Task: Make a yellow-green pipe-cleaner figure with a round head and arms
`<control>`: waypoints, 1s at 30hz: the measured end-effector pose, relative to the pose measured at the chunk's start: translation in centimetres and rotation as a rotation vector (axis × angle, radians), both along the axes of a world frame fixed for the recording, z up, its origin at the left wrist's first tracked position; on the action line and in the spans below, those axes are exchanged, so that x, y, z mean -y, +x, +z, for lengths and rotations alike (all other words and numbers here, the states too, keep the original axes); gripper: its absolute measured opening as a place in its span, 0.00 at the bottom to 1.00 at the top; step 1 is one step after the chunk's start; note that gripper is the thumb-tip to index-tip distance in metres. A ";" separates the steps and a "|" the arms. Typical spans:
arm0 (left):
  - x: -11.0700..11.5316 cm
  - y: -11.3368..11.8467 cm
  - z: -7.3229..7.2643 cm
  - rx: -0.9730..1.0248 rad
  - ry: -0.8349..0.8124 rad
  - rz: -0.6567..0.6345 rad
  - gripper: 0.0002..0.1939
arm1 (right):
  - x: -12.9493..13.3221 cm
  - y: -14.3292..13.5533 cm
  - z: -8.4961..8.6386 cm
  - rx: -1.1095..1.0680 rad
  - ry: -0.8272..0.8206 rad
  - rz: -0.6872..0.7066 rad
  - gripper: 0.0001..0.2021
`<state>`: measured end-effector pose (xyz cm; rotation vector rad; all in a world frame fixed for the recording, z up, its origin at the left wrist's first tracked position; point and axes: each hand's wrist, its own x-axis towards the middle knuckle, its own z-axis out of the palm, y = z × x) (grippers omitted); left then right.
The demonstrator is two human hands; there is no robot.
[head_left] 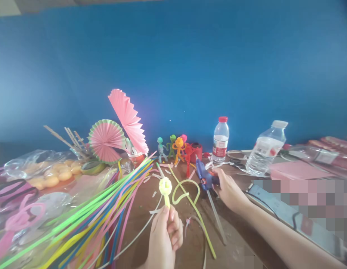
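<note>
Yellow pipe-cleaner loop (165, 188) stood at lower centre of the frame, pinched upright by its stem in the left hand (163, 239). Right of centre, the right hand (228, 191) closed around the blue glue gun (204, 176) on the brown table (190, 239).

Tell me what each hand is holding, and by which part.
The left hand pinches a yellow pipe-cleaner ball by its short stem below the ball. The right hand rests on the blue glue gun at its handle.
</note>
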<state>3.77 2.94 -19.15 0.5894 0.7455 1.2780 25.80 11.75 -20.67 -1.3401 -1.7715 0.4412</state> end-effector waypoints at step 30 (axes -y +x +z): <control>0.0 0.1 0.3 -0.065 0.046 0.018 0.16 | -0.9 0.2 -1.0 -0.777 -0.237 0.083 0.22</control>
